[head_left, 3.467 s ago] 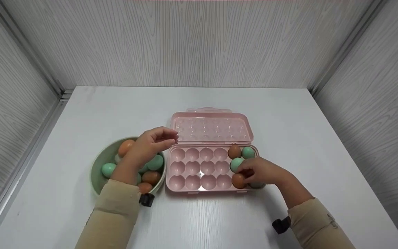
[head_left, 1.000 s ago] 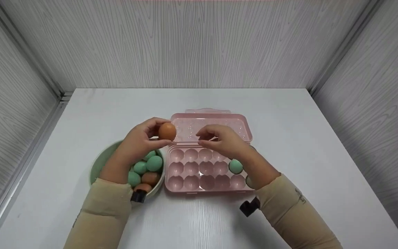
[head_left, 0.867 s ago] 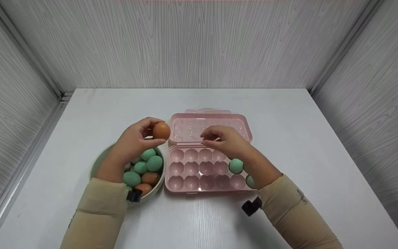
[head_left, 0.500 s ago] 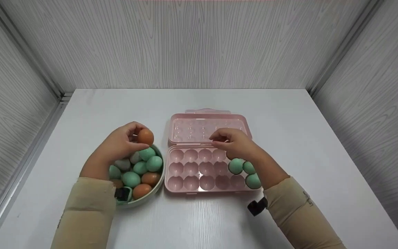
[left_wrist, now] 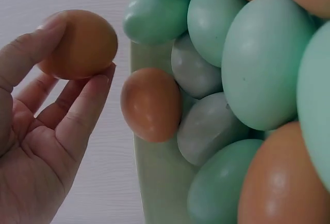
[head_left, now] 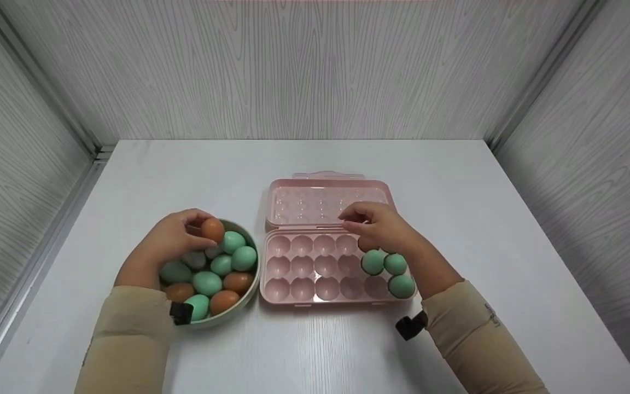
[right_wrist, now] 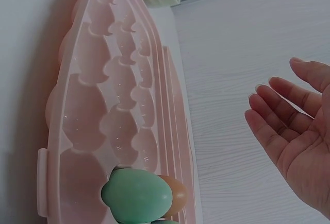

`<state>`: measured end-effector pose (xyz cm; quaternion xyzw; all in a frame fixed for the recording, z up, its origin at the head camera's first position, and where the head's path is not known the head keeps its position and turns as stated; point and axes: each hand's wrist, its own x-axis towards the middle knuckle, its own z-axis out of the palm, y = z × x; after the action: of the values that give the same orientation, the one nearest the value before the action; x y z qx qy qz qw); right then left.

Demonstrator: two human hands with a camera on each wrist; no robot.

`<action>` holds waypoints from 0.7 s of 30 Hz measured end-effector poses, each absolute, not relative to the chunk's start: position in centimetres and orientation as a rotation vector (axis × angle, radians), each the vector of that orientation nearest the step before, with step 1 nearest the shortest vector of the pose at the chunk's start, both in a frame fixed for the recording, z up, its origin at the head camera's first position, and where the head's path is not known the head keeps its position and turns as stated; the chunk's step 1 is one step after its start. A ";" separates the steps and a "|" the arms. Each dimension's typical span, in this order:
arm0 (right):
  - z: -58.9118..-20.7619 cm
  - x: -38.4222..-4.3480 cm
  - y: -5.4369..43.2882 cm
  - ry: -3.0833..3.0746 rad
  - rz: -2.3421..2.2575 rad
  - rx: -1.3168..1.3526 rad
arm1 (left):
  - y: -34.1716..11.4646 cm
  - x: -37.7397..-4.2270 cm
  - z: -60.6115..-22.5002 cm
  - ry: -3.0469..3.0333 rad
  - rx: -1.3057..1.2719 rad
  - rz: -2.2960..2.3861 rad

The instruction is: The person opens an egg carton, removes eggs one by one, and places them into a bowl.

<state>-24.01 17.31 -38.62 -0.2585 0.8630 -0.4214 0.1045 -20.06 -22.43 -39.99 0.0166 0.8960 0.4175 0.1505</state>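
Note:
My left hand pinches a brown egg between thumb and fingers above the back of a pale green bowl. Brown, green and greyish eggs fill that bowl; in the left wrist view the held egg is beside its rim. My right hand hovers over the hinge side of a pink egg carton, holding nothing; its fingers are relaxed in the right wrist view. Green eggs sit at the carton's right end, and a brown egg is partly hidden under my right hand.
The carton's clear pink lid lies folded back behind it. Bowl and carton stand side by side on a white table. Grey wood-grain panels enclose the back and sides.
Earlier my right hand was at the carton's front-row brown egg; that cup is now bare. My left hand has since carried a brown egg from near the lid leftward and down over the bowl.

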 end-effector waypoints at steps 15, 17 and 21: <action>-37.5 -23.0 16.7 2.565 -1.202 -0.749 | -22.2 -19.6 -40.5 2.548 0.077 0.999; -36.6 -22.4 16.4 2.570 -1.191 -0.753 | -22.0 -19.3 -40.5 2.511 0.050 1.049; -35.4 -21.5 16.0 2.571 -1.192 -0.768 | -21.6 -18.9 -40.3 2.451 -0.015 1.135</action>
<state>-21.46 16.02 -35.42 -0.2603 0.8710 -0.4038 0.1027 -18.90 -21.61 -40.31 -0.0054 0.8854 0.4102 0.2186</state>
